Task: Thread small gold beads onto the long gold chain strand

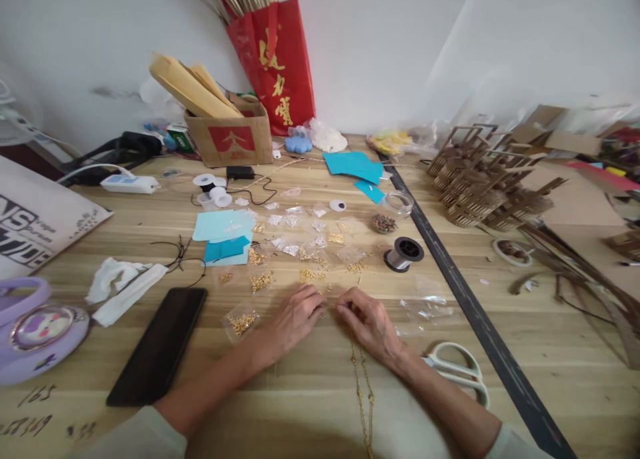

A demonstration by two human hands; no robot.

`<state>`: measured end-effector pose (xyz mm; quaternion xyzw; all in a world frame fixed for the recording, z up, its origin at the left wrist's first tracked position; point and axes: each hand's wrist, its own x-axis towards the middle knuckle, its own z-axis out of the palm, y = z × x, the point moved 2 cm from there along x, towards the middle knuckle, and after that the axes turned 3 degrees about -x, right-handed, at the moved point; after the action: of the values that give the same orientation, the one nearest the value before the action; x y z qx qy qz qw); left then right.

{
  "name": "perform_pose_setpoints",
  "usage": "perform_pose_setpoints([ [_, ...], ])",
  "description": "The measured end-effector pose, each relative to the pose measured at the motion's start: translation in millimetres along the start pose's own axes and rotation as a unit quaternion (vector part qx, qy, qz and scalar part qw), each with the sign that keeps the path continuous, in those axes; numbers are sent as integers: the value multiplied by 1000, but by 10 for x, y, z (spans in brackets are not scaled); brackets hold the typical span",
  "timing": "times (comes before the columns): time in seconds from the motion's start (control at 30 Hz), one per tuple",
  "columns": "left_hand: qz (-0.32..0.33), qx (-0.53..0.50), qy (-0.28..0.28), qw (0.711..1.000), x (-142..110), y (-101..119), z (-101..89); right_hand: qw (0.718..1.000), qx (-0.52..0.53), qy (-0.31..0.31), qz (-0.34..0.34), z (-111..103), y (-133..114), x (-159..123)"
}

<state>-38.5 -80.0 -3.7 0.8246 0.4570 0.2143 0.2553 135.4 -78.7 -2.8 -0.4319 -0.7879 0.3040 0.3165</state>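
Both hands rest on the wooden surface (525,326) with fingertips drawn together between them: our left hand (293,319) and right hand (370,322) each close the grip on a very small piece, too small to identify, at the upper end of a gold chain (364,396). From the right hand the chain runs down toward the near edge, lying flat as a doubled strand.

Progress, as we judge it: a length of chain is already assembled, while many gold parts remain unused in small clear bags (300,236) spread just beyond the hands, one bag (241,322) touching the left wrist; much appears left to do.

Near field: scissors (457,369) just beside the right forearm; a black phone (157,346) face up on the left; a lilac case (35,329) at the left edge. Pencilled numbers on the near left of the surface look like "165"; the rest we cannot read.

Middle field: a wire spool (403,254), a dish of dark beads (383,223), blue paper (225,236), white tissue (123,286).

Far field: a cardboard box (233,139) with a red logo, a red bag (275,62) bearing gold Chinese characters, a white bag (30,219) with partial black lettering, wooden lattice models (480,179).
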Motion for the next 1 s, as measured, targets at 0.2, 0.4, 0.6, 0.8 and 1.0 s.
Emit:
perform_pose_setpoints([
  [0.2,18,26,-8,999,44,31,11,1000,9,3,10,-6,5,-3],
  [0.4,29,42,6,999,42,23,24,1000,8,7,22,1,33,-14],
  [0.6,33,33,23,999,59,-21,56,999,4,22,33,-17,45,16],
  [0.8,-66,-210,114,969,44,-92,54,999,22,16,42,-34,-6,58],
  [1.0,-178,-463,116,860,52,-116,-33,999,22,20,15,-63,-164,82],
])
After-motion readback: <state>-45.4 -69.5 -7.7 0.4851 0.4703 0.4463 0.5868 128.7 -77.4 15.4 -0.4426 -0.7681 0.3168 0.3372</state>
